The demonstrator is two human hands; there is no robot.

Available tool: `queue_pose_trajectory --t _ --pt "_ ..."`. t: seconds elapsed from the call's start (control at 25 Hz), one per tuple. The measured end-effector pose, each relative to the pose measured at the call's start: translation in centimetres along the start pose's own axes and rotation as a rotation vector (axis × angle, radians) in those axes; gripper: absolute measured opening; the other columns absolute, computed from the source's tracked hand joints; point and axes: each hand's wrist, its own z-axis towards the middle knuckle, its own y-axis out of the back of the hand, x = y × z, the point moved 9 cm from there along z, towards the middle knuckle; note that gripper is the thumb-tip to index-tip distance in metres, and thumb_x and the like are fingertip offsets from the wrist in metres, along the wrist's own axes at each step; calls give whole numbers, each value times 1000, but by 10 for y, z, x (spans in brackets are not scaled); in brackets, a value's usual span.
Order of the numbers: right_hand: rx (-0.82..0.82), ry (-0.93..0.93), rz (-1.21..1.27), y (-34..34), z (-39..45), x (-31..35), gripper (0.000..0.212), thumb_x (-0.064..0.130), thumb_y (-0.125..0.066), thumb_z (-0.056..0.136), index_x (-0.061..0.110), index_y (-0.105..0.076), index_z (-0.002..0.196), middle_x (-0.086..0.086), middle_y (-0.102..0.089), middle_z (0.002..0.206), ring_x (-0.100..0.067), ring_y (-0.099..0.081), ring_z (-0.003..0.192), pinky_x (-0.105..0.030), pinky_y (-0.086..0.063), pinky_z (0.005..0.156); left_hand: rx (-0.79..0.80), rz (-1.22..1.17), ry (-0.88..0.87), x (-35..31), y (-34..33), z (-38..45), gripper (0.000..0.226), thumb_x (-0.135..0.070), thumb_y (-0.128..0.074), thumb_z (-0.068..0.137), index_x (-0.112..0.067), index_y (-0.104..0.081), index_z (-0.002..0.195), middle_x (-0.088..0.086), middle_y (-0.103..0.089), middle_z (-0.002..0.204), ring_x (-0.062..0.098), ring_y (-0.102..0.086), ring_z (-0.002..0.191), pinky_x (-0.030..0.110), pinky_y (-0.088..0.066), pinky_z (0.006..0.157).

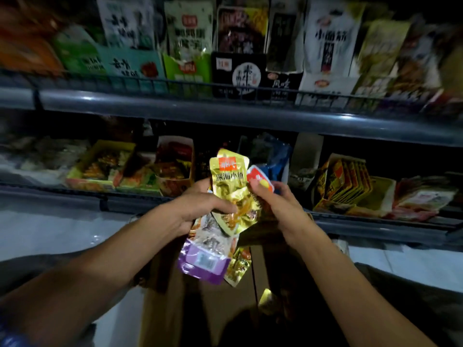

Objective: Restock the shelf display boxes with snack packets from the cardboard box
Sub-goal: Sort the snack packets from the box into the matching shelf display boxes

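My left hand (198, 209) grips a bundle of snack packets: gold packets (229, 186) stand up from the fist and a purple-and-silver packet (204, 259) hangs below it. My right hand (278, 204) pinches a small red-and-white packet (259, 177) against the gold ones. Both hands are held in front of the lower shelf. The brown cardboard box (200, 309) sits open below my forearms, its inside dark. Display boxes stand on the lower shelf: a yellow one (100, 161) at the left, an orange one (175, 169) behind the hands, a yellow one with upright red-gold packets (343, 181) at the right.
The upper shelf (225, 108) has a wire front rail and a row of display boxes with tall packets, among them a black box (238, 73) and a white box (328, 88). Pale floor (50, 234) lies left and right of the cardboard box.
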Motion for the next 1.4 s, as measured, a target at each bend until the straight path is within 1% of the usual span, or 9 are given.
queue_pose_trajectory --t 0.16,0.32,0.48,0.6,0.76,0.92,1.12,1.2,1.4 --pt "166 29 175 -14 -33 56 58 22 -83 68 16 -61 121 -5 -75 107 -22 -72 97 -39 -58 82 -2 -242 -42 -36 -9 -22 38 9 -73 75 -12 -66 106 8 -78 87 25 -75 76 33 -58 63" --pt "76 181 -51 -1 -47 100 58 10 -86 67 24 -60 116 -2 -73 110 -15 -72 96 -28 -58 74 107 -552 23 -42 -34 -27 30 -27 -67 80 -7 -74 102 17 -76 99 33 -74 79 40 -57 74" --pt "-128 153 141 18 -44 83 66 24 -90 63 29 -55 119 0 -71 108 -21 -72 93 -36 -58 70 40 -617 10 -45 -43 -17 41 -34 -70 81 -10 -70 114 17 -76 104 36 -75 86 45 -58 76" --pt "-70 95 286 0 -47 66 39 30 -83 74 18 -66 107 -4 -77 96 -24 -75 86 -44 -59 78 -24 -618 -18 -42 -41 -8 49 -23 -76 75 -12 -66 122 17 -75 107 38 -73 93 44 -60 71" --pt "-290 506 -85 12 -62 109 27 40 -71 83 33 -60 107 20 -69 97 -3 -70 86 -24 -58 65 16 -694 -3 -47 -52 -6 41 -31 -67 81 -11 -72 116 15 -74 109 34 -73 94 45 -56 81" --pt "-391 644 -90 15 -67 115 43 45 -72 80 38 -48 115 19 -60 107 -5 -66 98 -32 -61 72 60 -787 -45 -59 -55 -6 46 -48 -48 96 -13 -74 112 15 -75 110 33 -74 95 46 -53 82" --pt "-341 408 210 21 -57 87 56 46 -81 66 37 -48 111 7 -68 103 -10 -72 89 -35 -62 73 74 -843 -39 -61 -63 -5 46 -44 -61 89 -14 -67 125 16 -71 118 38 -70 104 54 -53 92" --pt "-382 330 168 26 -53 78 53 53 -81 63 33 -57 106 6 -72 98 -9 -73 84 -38 -62 74 32 -858 -93 -61 -56 -1 50 -34 -69 83 -17 -63 129 14 -71 120 38 -70 105 58 -53 92" --pt "-495 591 -174 31 -64 108 39 51 -77 73 31 -55 98 8 -65 97 -5 -66 86 -35 -59 74 -75 -781 -124 -55 -47 1 57 -18 -80 70 -13 -63 124 15 -72 116 37 -70 104 61 -54 90"
